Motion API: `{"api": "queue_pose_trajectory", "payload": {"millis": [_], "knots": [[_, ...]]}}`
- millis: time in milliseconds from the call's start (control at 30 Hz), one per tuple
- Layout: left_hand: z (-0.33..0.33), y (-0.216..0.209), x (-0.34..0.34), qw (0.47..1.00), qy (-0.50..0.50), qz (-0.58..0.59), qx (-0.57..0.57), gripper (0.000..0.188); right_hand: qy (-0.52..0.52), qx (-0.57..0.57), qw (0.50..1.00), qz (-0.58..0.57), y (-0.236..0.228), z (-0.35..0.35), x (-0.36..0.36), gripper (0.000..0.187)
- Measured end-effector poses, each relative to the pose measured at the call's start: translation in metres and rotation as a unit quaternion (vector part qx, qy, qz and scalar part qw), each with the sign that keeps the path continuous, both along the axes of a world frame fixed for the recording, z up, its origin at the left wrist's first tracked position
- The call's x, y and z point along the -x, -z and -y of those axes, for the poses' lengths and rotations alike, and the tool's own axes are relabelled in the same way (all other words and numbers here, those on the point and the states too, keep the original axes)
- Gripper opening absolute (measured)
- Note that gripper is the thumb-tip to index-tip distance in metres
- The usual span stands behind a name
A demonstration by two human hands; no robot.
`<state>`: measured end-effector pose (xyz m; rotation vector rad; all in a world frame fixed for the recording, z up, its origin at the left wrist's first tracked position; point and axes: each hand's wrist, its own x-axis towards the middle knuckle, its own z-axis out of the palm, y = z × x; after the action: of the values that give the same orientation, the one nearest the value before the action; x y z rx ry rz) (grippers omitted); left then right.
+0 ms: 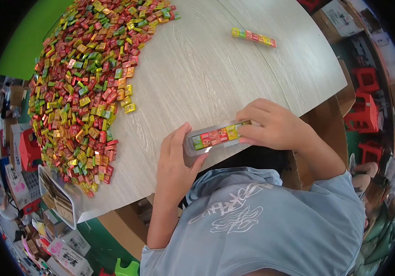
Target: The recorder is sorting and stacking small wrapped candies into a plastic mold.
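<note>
Pale wood-grain table (193, 69) in head view, pile of small wrapped blocks (75, 101) on its left side, within left-arm reach. Clear tray (188, 146) with a row of blocks (213, 137) is at the near edge: left hand (175, 149) clamps its left end between thumb and fingers, likely to steady it. Right hand (267, 126) has fingertips bunched at the right end, probably for alignment; pinching or just pressing, can't tell.

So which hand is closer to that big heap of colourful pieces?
Left. The left hand is right of the heap, at the left end of the tray; the right hand is farther, at its other end.
</note>
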<state>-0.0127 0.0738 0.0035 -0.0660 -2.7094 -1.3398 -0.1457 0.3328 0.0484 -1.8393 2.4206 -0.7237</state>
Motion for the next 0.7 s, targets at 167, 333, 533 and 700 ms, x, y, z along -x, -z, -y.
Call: {"api": "queue_pose_trajectory", "payload": {"millis": [167, 333, 533, 700], "knots": [[0.005, -0.001, -0.002, 1.000, -0.013, -0.015, 0.022, 0.078, 0.116, 0.035, 0.991, -0.064, 0.010, -0.031, 0.045, 0.024], [0.024, -0.010, 0.001, 0.998, -0.020, -0.052, 0.029, 0.069, 0.221, 0.041, 0.967, -0.119, 0.019, -0.063, 0.148, 0.018], [0.080, -0.017, 0.023, 0.937, -0.155, -0.084, 0.300, 0.057, 0.249, -0.026, 0.964, -0.084, 0.038, -0.069, 0.172, 0.026], [0.083, -0.014, 0.052, 0.916, -0.143, 0.001, 0.374, 0.055, 0.246, -0.020, 0.960, -0.135, 0.026, -0.053, 0.165, 0.026]]}}
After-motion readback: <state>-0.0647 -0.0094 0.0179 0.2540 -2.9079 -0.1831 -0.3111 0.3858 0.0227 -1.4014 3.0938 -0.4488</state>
